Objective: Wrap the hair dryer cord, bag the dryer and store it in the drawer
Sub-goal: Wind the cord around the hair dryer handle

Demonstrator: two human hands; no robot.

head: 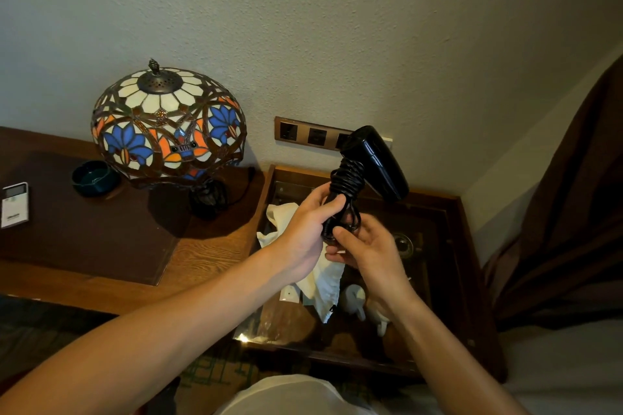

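Above the open drawer [448,246] at frame centre, the left hand [303,232] grips the cord-wound handle of the rigid, light hair dryer [377,162] while the right hand [367,249] pinches the springy cord [347,178] end.

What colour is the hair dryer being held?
Glossy black hair dryer, with a matching black cord; seen in the head view.

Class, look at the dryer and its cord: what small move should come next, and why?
Probably tuck the cord end under the coils. It is already wound round the dryer handle; the right hand fingers the loose end while the left hand holds the handle.
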